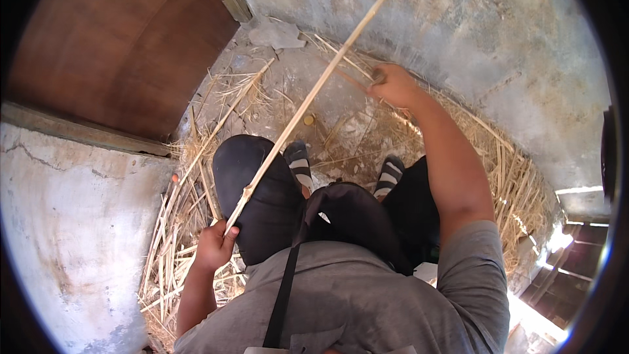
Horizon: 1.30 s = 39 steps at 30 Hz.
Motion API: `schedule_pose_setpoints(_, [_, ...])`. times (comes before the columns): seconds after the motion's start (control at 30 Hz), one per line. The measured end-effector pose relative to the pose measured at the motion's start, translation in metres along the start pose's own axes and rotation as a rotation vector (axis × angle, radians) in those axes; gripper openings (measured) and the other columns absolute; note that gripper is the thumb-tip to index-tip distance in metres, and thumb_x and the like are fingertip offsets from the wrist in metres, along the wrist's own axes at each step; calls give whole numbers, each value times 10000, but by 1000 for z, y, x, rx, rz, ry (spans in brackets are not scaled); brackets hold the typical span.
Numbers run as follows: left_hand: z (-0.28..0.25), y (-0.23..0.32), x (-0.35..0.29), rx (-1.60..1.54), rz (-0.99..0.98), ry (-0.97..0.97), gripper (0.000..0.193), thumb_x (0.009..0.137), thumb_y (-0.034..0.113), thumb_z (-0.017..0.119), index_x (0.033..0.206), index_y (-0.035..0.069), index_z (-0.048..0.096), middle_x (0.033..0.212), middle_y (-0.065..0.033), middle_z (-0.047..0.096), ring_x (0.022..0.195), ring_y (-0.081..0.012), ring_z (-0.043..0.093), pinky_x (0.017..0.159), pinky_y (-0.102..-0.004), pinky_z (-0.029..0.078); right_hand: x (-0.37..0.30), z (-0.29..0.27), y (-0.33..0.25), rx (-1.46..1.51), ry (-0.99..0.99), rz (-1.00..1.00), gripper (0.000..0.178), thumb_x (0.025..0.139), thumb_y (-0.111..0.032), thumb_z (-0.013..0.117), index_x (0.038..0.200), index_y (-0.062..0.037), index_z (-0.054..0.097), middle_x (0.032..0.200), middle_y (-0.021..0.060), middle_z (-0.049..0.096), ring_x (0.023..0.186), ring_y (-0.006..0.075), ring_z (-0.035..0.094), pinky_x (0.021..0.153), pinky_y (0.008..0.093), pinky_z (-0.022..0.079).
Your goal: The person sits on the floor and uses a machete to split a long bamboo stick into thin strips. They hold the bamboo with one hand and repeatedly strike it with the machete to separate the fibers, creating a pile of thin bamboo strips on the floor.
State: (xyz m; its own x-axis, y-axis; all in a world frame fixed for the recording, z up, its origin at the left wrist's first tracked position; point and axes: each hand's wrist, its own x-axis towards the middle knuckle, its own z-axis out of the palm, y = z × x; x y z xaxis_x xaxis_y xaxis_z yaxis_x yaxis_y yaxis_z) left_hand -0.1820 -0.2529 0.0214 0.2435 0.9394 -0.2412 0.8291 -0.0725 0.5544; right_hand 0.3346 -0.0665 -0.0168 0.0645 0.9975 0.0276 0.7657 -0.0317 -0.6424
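Observation:
My left hand (216,246) is closed round the lower end of a long pale bamboo strip (308,99). The strip slants up and away to the right, passing over my bent left knee, with a knobbly joint near my grip. My right hand (396,86) is reached out by the far wall, its fingers curled round a thin blade-like tool (352,79). That tool is smeared by motion, so its exact kind cannot be told. It is to the right of the strip; whether they touch is unclear.
Pale shavings and split strips (171,249) lie heaped at my left, with more (521,190) along the right wall. A brown wooden panel (124,39) stands at the far left. Weathered plaster walls (458,19) close in around me. My striped-sock feet (299,164) rest on the littered floor.

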Motion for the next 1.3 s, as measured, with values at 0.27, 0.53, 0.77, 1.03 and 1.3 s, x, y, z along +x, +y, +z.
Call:
schedule_pose_setpoints(0.27, [-5,4,0,-17,-76,-54,453,1010,403,666,816,1,588,605,-191,569,530,-360,562,530,-435,439,-33,-4,-79,-255,-426,-216,470,793,-194,781,1222,-22,694,1044,207,739,945,328,723,840,444,560])
schedule_pose_setpoints(0.53, [4,-4,-2,-18,-31,2,462,1015,409,652,812,0,581,594,-186,566,535,-369,586,529,-433,441,0,-12,-9,130,-159,46,388,797,-232,760,1124,-30,710,999,199,741,949,357,718,821,475,558])
schedule_pose_setpoints(0.77, [0,-3,-1,-15,2,-13,481,1021,421,646,792,4,571,574,-173,540,503,-321,546,515,-416,425,-31,-3,-74,-277,-390,-344,389,781,-205,744,1137,-50,714,950,187,746,907,327,730,795,443,563])
schedule_pose_setpoints(1.03, [-15,-4,-13,41,36,15,437,1000,371,682,775,12,574,541,-149,517,466,-297,518,486,-411,411,2,-19,4,398,-138,158,344,838,-221,784,1104,-26,688,838,111,714,698,203,646,662,376,519])
schedule_pose_setpoints(1.3, [-13,-66,-41,342,104,149,408,940,383,720,794,44,546,605,-174,565,558,-428,587,504,-490,448,-11,-21,-29,1155,-145,76,250,897,-123,758,1103,-4,681,868,41,612,609,105,541,583,291,469])
